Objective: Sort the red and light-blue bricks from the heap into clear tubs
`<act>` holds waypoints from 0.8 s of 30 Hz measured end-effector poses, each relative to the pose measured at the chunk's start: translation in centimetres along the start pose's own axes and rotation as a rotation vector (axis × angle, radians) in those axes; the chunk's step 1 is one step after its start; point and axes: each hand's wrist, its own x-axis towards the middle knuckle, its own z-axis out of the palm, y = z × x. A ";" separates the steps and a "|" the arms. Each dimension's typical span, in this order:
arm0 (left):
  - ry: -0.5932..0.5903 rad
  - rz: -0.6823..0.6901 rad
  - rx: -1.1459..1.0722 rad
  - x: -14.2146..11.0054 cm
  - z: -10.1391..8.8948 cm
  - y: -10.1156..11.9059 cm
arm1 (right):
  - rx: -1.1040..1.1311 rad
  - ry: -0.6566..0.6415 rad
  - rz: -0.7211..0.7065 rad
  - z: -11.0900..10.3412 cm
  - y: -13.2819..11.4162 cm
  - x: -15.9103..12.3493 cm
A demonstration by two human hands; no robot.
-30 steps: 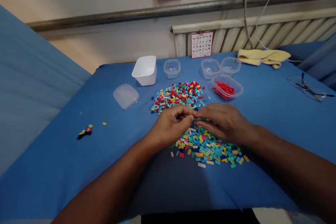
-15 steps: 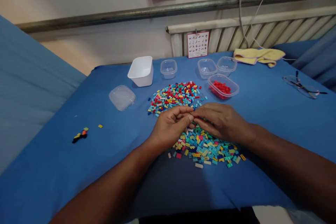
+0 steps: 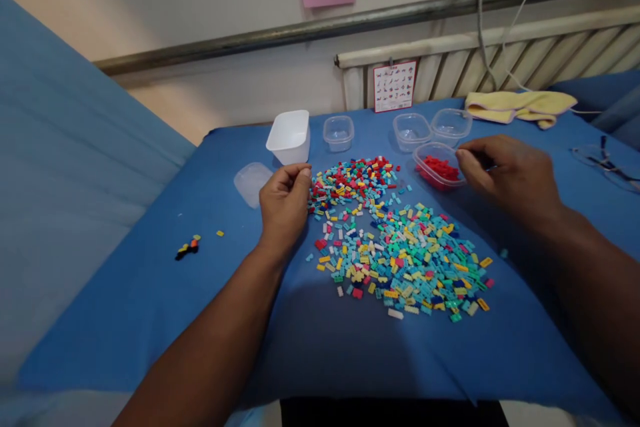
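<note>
A loose pile of mixed small toy building bricks (image 3: 430, 260) covers the middle of the table. Behind it lies a second, redder pile of bricks (image 3: 355, 180). My left hand (image 3: 283, 210) is at the left edge of that far pile, thumb and forefinger pinched; whatever is between them is too small to make out. At the rim of a clear tub (image 3: 463, 181) of red bricks (image 3: 440, 168), my right hand (image 3: 515, 177) has its thumb and forefinger close together. What they hold, if anything, cannot be seen.
A white tub (image 3: 290, 137) and several clear tubs (image 3: 339, 133) stand along the back. Left are a lid (image 3: 251, 183) and a small cluster of black, orange and yellow bricks (image 3: 187, 248). A yellow cloth (image 3: 520, 108) and eyeglasses (image 3: 605, 163) lie right.
My hands, together over the piles before, have parted: the left went left to the far pile's edge, the right went right and up to the tub of red bricks. The view shifted slightly left.
</note>
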 end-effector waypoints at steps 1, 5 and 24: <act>-0.011 -0.001 0.015 0.0 -0.1 -0.1 | -0.004 -0.017 0.012 0.2 0.3 -0.1; -0.066 0.001 0.091 -0.5 0.1 0.3 | -0.004 -0.048 0.043 0.7 1.0 -0.3; -0.717 0.078 0.980 1.7 -4.5 2.4 | 0.015 -0.021 0.012 0.6 -0.6 -0.5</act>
